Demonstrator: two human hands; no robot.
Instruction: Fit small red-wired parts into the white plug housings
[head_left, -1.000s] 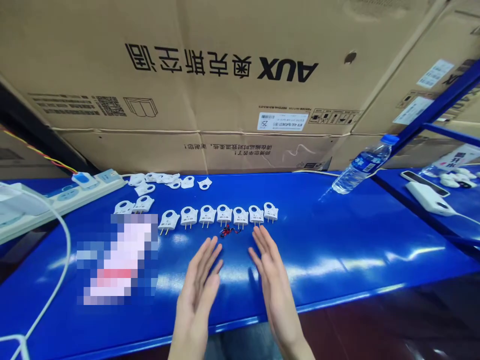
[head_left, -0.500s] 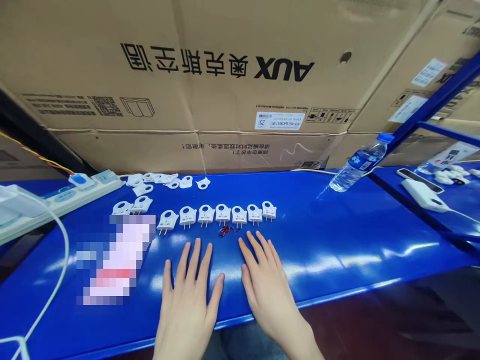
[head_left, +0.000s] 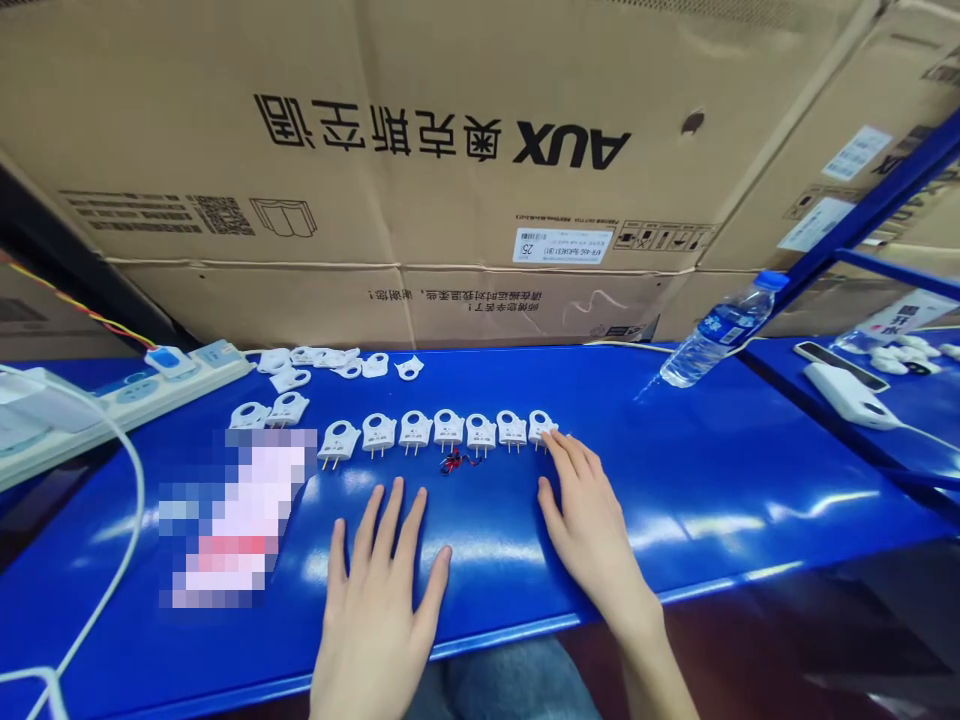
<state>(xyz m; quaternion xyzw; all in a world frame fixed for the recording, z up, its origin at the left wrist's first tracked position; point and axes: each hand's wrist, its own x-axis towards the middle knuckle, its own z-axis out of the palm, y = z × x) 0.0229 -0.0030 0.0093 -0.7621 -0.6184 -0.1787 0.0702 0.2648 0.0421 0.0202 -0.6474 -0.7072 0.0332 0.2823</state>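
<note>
Several white two-pin plugs (head_left: 448, 430) lie in a row on the blue table (head_left: 712, 480). My left hand (head_left: 382, 590) rests flat on the table, fingers spread, holding nothing, a little in front of the row. My right hand (head_left: 585, 510) is stretched out flat, fingers apart, and its fingertips touch the rightmost plug (head_left: 540, 426). A small red and black wire piece (head_left: 454, 461) lies just in front of the row, between my hands.
More white plug parts (head_left: 330, 362) lie at the back left near a white power strip (head_left: 120, 395) with a white cable (head_left: 112, 560). A water bottle (head_left: 716, 330) lies at the back right. Large cardboard boxes (head_left: 450, 170) stand behind the table. A white block (head_left: 847, 392) sits on the neighbouring blue table.
Both hands turned from upright, palms facing, to flat on the table. My right hand then slid forward and right until its fingertips reached the rightmost plug.
</note>
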